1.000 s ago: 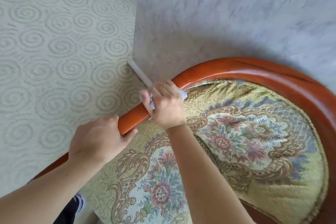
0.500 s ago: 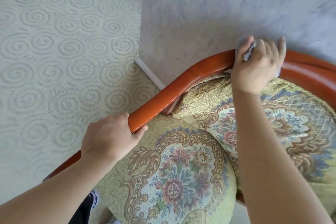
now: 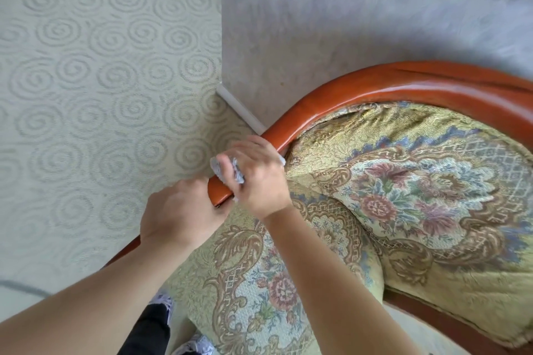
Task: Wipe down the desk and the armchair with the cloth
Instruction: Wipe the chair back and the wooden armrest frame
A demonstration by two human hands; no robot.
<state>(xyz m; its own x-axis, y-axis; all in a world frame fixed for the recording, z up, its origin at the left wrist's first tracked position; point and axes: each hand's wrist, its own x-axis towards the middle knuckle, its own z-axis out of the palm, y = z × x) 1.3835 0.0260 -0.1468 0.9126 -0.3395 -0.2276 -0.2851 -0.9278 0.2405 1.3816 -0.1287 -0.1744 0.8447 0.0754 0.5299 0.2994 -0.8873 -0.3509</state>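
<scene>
Two hands meet on the polished wooden rail (image 3: 375, 86) of an armchair, seen from above, near the middle of the frame. The right hand (image 3: 256, 173) has its fingers curled around a crumpled pale blue-grey cloth (image 3: 227, 171) and presses it onto the rail's left stretch. Just below and to the left, the left hand (image 3: 181, 210) wraps its fingers over the same rail and grips it, steadying the chair. The two hands are almost touching.

Half a second ago the cloth hand was far up the curve, at the top of the chair back toward the upper right; now it has swept back down the rail to sit beside the steadying hand. A second ago it was near this same spot, so the wiping runs back and forth along the curved frame.

Floral tapestry cushions (image 3: 403, 196) fill the lower right. Swirl-patterned carpet (image 3: 86, 81) covers the left, a pale wall (image 3: 360, 8) the upper right. No bench is in view, so that part of the task cannot be judged.
</scene>
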